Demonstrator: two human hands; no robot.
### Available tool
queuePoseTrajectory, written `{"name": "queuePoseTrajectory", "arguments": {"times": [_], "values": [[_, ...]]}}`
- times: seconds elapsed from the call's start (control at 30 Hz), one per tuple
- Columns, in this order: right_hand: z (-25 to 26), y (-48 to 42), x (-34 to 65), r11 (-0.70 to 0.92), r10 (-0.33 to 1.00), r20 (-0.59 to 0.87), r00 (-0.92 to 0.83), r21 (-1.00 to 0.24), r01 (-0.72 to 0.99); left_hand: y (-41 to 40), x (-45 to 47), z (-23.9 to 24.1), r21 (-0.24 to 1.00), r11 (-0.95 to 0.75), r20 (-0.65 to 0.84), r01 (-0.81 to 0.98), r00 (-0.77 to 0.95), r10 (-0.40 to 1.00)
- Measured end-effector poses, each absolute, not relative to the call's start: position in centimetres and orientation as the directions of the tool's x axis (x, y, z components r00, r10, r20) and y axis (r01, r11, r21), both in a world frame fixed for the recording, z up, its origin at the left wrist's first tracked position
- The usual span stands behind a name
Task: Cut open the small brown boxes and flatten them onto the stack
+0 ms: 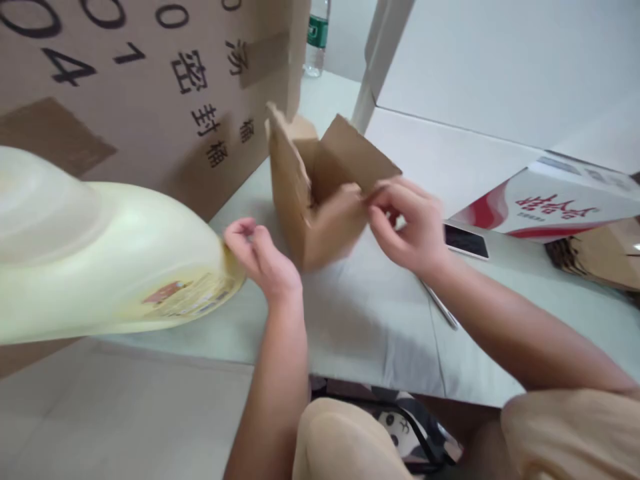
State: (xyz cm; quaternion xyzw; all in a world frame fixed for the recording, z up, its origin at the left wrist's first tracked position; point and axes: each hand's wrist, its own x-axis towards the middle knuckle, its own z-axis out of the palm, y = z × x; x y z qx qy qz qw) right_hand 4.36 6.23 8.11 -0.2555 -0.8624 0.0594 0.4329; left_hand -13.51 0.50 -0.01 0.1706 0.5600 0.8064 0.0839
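Note:
A small brown cardboard box (333, 230) stands on the cloth-covered table with its top flaps raised. My right hand (410, 223) pinches the edge of its right side; motion blurs the fingertips there. To the left of the box is my left hand (265, 260), with its fingers curled in toward the thumb. Whether anything is inside those fingers is hidden. Right beside its knuckles ends a large, pale yellow-green, rounded thing (125, 253) with a printed label, shaped like a plastic jug. I cannot tell if hand and jug touch.
Behind stands a large printed carton (150, 87), with a water bottle (317, 37) past it. On the right are a phone (467, 241), a thin metal rod (443, 308), a red-and-white box (550, 200) and folded cardboard (600, 250). A panda-patterned bag (395, 427) lies below the table edge.

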Motion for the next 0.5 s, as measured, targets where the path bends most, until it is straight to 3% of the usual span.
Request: {"name": "queuePoseTrajectory", "arguments": {"times": [0.07,0.2,0.3,0.5], "values": [[8.5,2.2,8.8,0.865,0.481,0.743,-0.465,-0.319,0.386,1.0,-13.2,0.0,0.921,-0.389,0.167,0.015,-0.917,0.362],[7.7,-3.3,16.0,0.818,0.547,0.731,-0.407,-0.365,0.444,2.2,-9.9,0.3,0.844,-0.504,0.215,-0.183,-0.745,0.631],[6.0,-5.1,19.3,0.775,0.591,0.734,-0.335,-0.402,0.487,2.5,-6.0,0.8,0.825,-0.492,0.263,-0.277,-0.582,0.769],[1.6,-5.1,22.6,0.565,0.592,0.8,0.1,-0.5,0.656,1.9,-1.2,1.0,0.83,-0.535,0.458,-0.157,-0.356,0.815]]}}
